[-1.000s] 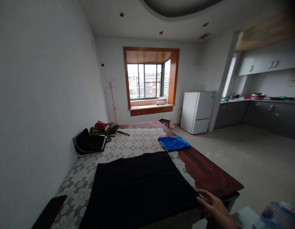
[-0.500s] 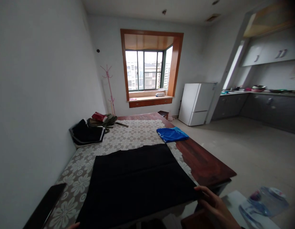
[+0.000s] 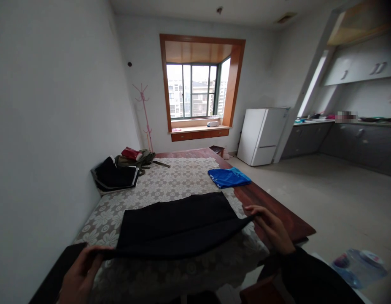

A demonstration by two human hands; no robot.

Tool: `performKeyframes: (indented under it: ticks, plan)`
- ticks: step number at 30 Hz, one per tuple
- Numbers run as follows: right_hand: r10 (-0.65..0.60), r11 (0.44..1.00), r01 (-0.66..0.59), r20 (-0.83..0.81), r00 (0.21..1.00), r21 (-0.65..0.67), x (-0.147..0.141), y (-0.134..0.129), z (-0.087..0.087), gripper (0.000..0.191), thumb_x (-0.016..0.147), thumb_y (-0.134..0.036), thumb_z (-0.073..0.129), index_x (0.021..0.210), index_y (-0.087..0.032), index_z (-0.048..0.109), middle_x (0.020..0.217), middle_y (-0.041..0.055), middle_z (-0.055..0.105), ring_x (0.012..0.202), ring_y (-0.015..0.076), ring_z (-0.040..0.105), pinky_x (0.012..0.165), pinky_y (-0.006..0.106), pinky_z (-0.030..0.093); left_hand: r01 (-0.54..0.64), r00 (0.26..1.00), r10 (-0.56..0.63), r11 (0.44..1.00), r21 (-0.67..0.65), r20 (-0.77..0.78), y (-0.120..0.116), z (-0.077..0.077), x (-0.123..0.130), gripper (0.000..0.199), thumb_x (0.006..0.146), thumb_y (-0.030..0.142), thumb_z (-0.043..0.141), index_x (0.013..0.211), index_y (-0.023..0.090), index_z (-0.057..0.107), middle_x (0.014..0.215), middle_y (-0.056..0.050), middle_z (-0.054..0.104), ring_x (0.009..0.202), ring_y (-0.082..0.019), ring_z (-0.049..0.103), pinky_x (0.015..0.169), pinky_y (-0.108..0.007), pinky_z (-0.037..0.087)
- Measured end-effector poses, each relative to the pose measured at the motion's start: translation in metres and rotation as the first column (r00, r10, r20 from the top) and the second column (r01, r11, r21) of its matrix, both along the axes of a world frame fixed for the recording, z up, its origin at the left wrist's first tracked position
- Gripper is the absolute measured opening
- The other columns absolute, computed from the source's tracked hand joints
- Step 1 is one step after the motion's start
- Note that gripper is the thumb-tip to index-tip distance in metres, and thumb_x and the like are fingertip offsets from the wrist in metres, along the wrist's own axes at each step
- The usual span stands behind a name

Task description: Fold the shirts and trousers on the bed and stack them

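Observation:
A black garment (image 3: 179, 221) lies across the near end of a wooden table (image 3: 274, 211) covered by a white floral lace cloth (image 3: 170, 181). My left hand (image 3: 79, 276) grips the garment's near left corner, and my right hand (image 3: 271, 228) grips its near right corner. Both corners are lifted off the table, so the near edge hangs between my hands while the far edge still rests on the cloth. A folded blue garment (image 3: 228, 177) lies further back on the right side of the table.
A pile of dark clothes and a bag (image 3: 119, 173) sits at the far left against the wall. Beyond stand a pink coat stand (image 3: 144, 114), a window, a white fridge (image 3: 261, 135) and kitchen counters. A water jug (image 3: 356, 266) lies at the lower right.
My left hand has come into view and taken the near left corner. Both hands have lifted the garment's near edge up and away from me, folding it toward the far edge.

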State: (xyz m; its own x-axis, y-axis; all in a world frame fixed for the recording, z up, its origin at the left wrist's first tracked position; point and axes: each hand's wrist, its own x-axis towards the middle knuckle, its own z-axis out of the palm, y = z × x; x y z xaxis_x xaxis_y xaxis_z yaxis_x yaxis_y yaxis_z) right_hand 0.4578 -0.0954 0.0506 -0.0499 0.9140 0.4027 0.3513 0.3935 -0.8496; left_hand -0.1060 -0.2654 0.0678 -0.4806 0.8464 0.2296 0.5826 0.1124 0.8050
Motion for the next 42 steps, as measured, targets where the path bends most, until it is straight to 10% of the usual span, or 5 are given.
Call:
performKeyframes:
  ticks: [9,17,26,34,42]
  plan:
    - [-0.223,0.937,0.331,0.536,0.814,-0.113,-0.093,0.133,0.008,0.032,0.101,-0.031,0.038,0.123,-0.018,0.059,0.115,0.0153,0.072,0.108,0.0280,0.066,0.089,0.035,0.047,-0.293,0.911,0.177,0.913,-0.284,-0.373,0.158,-0.004,0.007,0.050,0.100,0.042,0.026,0.126,0.010,0.056,0.108,-0.023,0.074,0.102,-0.036,0.072,0.085,-0.043,0.053]
    - [-0.158,0.910,0.380,0.707,0.689,-0.167,-0.104,0.146,-0.022,0.031,0.104,-0.029,0.038,0.125,-0.017,0.056,0.110,0.0184,0.072,0.104,0.0298,0.068,0.084,0.035,0.045,-0.298,0.857,0.099,0.895,-0.331,-0.505,0.160,-0.020,0.004,0.047,0.101,0.043,0.027,0.127,0.016,0.056,0.108,-0.020,0.075,0.099,-0.035,0.073,0.077,-0.041,0.049]
    - [-0.173,0.943,0.328,0.764,0.621,-0.053,-0.105,0.134,-0.002,0.034,0.103,-0.027,0.037,0.129,-0.014,0.054,0.125,0.0202,0.067,0.112,0.0322,0.063,0.093,0.042,0.046,-0.270,0.806,0.054,0.920,-0.285,-0.589,0.150,-0.009,0.004,0.054,0.100,0.034,0.029,0.145,0.006,0.040,0.131,-0.027,0.064,0.114,-0.037,0.066,0.090,-0.048,0.050]
    - [0.093,0.975,-0.216,0.779,0.620,0.054,-0.222,0.076,-0.015,0.051,0.101,-0.033,0.038,0.150,-0.022,0.047,0.163,0.0056,0.038,0.152,0.0274,0.028,0.124,0.046,0.021,0.147,0.604,-0.289,0.956,-0.252,-0.743,0.174,-0.031,0.130,0.054,0.099,0.030,0.033,0.149,0.019,0.049,0.158,-0.008,0.049,0.152,-0.028,0.031,0.124,-0.051,0.022]
    - [0.203,0.968,-0.241,0.769,0.607,-0.067,-0.256,0.068,-0.056,0.061,0.100,-0.034,0.030,0.159,-0.016,0.034,0.166,0.0052,0.029,0.155,0.0283,0.023,0.126,0.051,0.016,0.168,0.618,-0.348,0.935,-0.314,-0.705,0.196,-0.070,0.170,0.061,0.098,0.031,0.027,0.158,0.020,0.035,0.165,-0.003,0.035,0.155,-0.027,0.026,0.125,-0.054,0.023]
